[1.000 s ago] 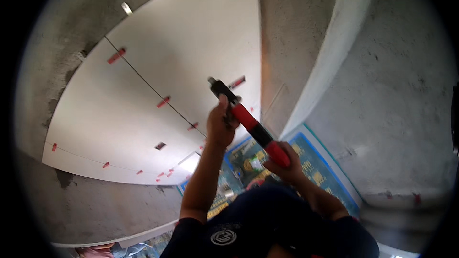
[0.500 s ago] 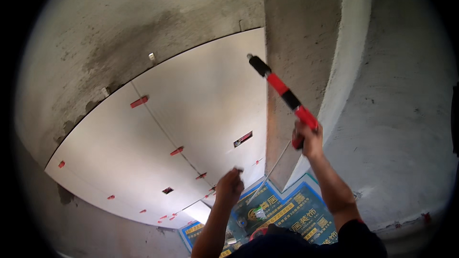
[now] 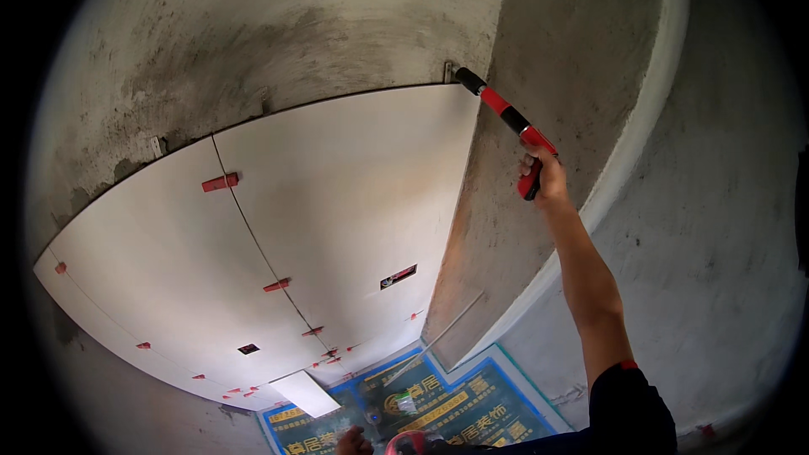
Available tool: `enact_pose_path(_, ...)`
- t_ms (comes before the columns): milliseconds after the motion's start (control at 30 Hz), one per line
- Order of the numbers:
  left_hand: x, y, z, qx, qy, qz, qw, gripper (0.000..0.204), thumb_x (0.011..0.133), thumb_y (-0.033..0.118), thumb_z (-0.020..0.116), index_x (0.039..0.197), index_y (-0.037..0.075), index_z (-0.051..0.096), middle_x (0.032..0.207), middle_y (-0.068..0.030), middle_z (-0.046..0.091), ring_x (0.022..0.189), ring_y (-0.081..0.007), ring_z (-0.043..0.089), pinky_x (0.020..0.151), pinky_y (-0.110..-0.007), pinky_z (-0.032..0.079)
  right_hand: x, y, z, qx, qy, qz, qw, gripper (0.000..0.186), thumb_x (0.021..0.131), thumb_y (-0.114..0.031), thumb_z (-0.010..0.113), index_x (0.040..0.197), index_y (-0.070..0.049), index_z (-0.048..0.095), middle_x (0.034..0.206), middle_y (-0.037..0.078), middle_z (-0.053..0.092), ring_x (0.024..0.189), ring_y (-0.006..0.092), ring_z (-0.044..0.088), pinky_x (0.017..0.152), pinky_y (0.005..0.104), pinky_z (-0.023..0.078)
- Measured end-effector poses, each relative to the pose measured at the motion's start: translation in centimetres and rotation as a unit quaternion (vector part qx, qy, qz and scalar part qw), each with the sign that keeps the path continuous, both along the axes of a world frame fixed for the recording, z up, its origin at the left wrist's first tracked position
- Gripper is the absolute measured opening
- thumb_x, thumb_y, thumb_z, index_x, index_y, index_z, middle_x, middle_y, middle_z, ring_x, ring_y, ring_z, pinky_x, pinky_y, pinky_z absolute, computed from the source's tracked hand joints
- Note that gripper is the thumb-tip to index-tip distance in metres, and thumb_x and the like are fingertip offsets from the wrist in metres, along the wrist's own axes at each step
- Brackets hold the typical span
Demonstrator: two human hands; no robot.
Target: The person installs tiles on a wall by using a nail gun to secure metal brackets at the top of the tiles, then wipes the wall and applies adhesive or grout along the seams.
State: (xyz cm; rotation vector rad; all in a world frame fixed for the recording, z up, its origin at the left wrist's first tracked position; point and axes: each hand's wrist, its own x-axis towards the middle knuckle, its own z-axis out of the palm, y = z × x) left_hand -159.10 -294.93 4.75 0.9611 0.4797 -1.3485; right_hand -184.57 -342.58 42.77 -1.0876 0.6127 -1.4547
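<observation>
My right hand (image 3: 549, 175) is closed round the grip of a slim red and black nail gun (image 3: 512, 120). Its muzzle points up and left, reaching a small metal clip (image 3: 448, 72) at the top edge of the large white wall tiles (image 3: 362, 168), near the corner. Contact between muzzle and clip is hard to make out. Low at the picture's bottom edge, my left hand (image 3: 355, 441) is partly cut off. Its fingers look curled, and anything inside them is hidden.
Red wedges (image 3: 221, 183) sit along the tile joints, and a box cut-out (image 3: 398, 276) opens in one tile. Bare grey wall (image 3: 278, 42) rises above. A thin rod (image 3: 438, 335) leans in the corner over printed green floor sheeting (image 3: 472, 421). A red rounded object (image 3: 408, 443) lies below.
My right arm has stretched up, bringing the nail gun's muzzle from in front of the tile to the clip at its top edge. My left hand has dropped to the bottom edge. The view has shifted.
</observation>
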Motion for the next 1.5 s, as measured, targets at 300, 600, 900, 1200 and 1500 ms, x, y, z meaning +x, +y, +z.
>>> enact_pose_path(300, -0.6, -2.6, 0.1, 0.043, 0.054, 0.087, 0.994, 0.013, 0.093, 0.010, 0.052, 0.100, 0.000, 0.057, 0.054, 0.0046, 0.026, 0.042, -0.0081, 0.025, 0.037, -0.024, 0.022, -0.4, -1.5, 1.9, -0.011, 0.075, -0.013, 0.997, 0.030, 0.079, -0.019, 0.063, 0.105, -0.004, 0.062, 0.064, -0.002, 0.048, 0.055, 0.0121, 0.049, 0.056, 0.0301, 0.042)
enact_pose_path(600, 0.8, -6.0, 1.7, 0.063, 0.000, -0.010, 0.998, 0.022, 0.093, 0.011, 0.051, 0.108, -0.003, 0.060, 0.058, 0.0025, 0.034, 0.048, -0.0081, 0.032, 0.040, -0.022, 0.025, 0.2, 0.1, 5.1, 0.022, 0.089, -0.022, 0.996, 0.022, 0.082, -0.018, 0.061, 0.099, -0.004, 0.061, 0.064, -0.003, 0.049, 0.054, 0.0098, 0.048, 0.056, 0.0285, 0.043)
enact_pose_path(900, 1.9, -8.1, 1.7, 0.040, -0.008, -0.032, 0.999, 0.019, 0.092, 0.009, 0.052, 0.104, -0.003, 0.060, 0.062, 0.0026, 0.036, 0.049, -0.0091, 0.033, 0.041, -0.023, 0.027, -0.1, 0.1, 7.0, 0.072, 0.074, 0.019, 0.994, 0.017, 0.082, -0.018, 0.064, 0.092, -0.005, 0.059, 0.062, -0.005, 0.048, 0.052, 0.0079, 0.046, 0.054, 0.0257, 0.042)
enact_pose_path(1200, -1.2, -21.9, 7.2, -0.242, -0.691, -0.305, 0.609, 0.034, 0.080, 0.011, 0.056, 0.114, 0.007, 0.059, 0.080, -0.0164, 0.060, 0.069, -0.0332, 0.059, 0.065, -0.039, 0.049, 0.8, 1.6, 10.0, 0.006, 0.196, -0.039, 0.980, 0.021, 0.082, -0.020, 0.066, 0.092, -0.004, 0.059, 0.064, -0.003, 0.050, 0.053, 0.0085, 0.049, 0.053, 0.0268, 0.044)
enact_pose_path(1500, -6.1, -44.9, 39.0, -0.442, -0.226, -0.188, 0.847, 0.043, 0.094, 0.042, 0.056, 0.067, 0.008, 0.051, 0.056, 0.0027, 0.032, 0.043, -0.0111, 0.028, 0.040, -0.024, 0.026, 2.6, 1.5, 9.0, 0.001, 0.212, -0.025, 0.977, 0.017, 0.079, -0.017, 0.068, 0.082, -0.008, 0.055, 0.065, 0.001, 0.053, 0.053, 0.0105, 0.051, 0.050, 0.0294, 0.044)
